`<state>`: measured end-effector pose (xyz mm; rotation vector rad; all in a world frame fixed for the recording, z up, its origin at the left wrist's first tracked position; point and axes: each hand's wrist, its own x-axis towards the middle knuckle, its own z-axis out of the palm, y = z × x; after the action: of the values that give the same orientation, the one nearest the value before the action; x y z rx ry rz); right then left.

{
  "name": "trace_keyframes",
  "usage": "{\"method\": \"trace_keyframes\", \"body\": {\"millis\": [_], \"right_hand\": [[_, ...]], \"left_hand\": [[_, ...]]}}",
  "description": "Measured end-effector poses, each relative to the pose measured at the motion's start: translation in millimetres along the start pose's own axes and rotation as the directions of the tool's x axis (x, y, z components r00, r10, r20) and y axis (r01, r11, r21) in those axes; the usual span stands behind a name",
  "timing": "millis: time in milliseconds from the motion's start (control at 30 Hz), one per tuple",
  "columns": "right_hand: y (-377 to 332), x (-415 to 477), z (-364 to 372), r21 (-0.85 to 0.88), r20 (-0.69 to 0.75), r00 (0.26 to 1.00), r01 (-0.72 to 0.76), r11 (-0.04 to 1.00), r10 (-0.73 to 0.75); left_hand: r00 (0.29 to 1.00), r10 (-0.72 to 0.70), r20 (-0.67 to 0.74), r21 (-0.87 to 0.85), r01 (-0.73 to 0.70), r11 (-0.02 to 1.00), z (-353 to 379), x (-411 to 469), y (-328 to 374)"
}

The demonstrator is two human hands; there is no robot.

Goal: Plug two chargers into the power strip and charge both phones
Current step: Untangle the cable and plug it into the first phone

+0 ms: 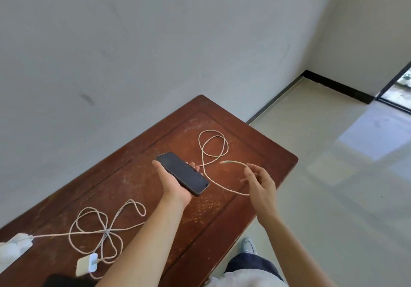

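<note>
Resting face-up in the left hand [175,182] above the desk [255,160], the dark phone [182,173] sits cradled across palm and fingers. Right of the phone, the right hand [259,181] pinches a braided cable [213,146] near its free plug end. Below-left of the phone lie a second coiled cable [104,231] and a white charger [87,264].

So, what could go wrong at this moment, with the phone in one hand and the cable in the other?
1. The phone rests loosely on the open left hand, above the table; pushing the plug in may tip it off.
2. The right hand pinches the cable well behind its plug end, so the tip may wobble and miss the port.
3. The cable lies in loops; pulling it may tighten them into a knot.
</note>
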<state>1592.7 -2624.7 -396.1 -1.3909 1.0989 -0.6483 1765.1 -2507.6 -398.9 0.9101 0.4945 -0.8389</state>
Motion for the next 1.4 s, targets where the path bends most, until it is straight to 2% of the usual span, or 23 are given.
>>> {"method": "trace_keyframes", "body": {"millis": [100, 167, 300, 433, 633, 833, 933, 1033, 1167, 1400], "right_hand": [[1.8, -5.4, -0.7, 0.089, 0.062, 0.996, -0.064, 0.994, 0.059], [1.3, -8.9, -1.1, 0.123, 0.157, 0.987, -0.050, 0.991, 0.030], [0.2, -15.5, 6.2, 0.021, 0.257, 0.966, -0.011, 1.000, 0.005], [-8.6, -23.8, 16.3, 0.091, 0.277, 0.961, -0.042, 0.995, 0.016], [-17.1, -30.4, 24.8, 0.058, 0.305, 0.950, 0.052, 0.997, -0.067], [-14.0, -31.3, 26.6, 0.092, 0.385, 0.923, -0.027, 0.995, -0.011], [-17.8, -33.9, 28.1, 0.094, 0.373, 0.928, -0.020, 0.995, -0.017], [-22.5, -36.7, 29.4, 0.111, 0.312, 0.946, 0.050, 0.993, -0.082], [-22.1, -36.4, 30.5, 0.111, 0.299, 0.946, 0.097, 0.989, -0.126], [-19.4, -34.6, 28.1, 0.024, 0.258, 0.950, 0.175, 0.984, -0.175]], "left_hand": [[1.000, -0.003, 0.016, -0.061, 0.004, 0.998, 1.0, -2.3, 3.3], [0.999, 0.006, 0.037, -0.088, -0.002, 0.996, 3.0, -3.2, 7.5], [0.997, 0.015, 0.071, -0.164, -0.003, 0.987, 7.0, -5.4, 12.8], [0.996, 0.050, 0.069, -0.200, -0.035, 0.979, 7.8, -7.1, 17.1], [0.995, 0.077, 0.059, -0.213, -0.063, 0.975, 11.4, -8.5, 19.3], [0.995, 0.081, 0.063, -0.247, -0.063, 0.967, 16.4, -8.9, 19.6], [0.995, 0.076, 0.070, -0.255, -0.055, 0.965, 18.2, -9.8, 18.9], [0.995, 0.063, 0.077, -0.273, -0.040, 0.961, 19.5, -11.1, 16.8], [0.996, 0.052, 0.071, -0.246, -0.033, 0.969, 19.1, -10.5, 14.2], [0.995, 0.061, 0.076, -0.209, -0.044, 0.977, 20.2, -10.1, 9.5]]}}
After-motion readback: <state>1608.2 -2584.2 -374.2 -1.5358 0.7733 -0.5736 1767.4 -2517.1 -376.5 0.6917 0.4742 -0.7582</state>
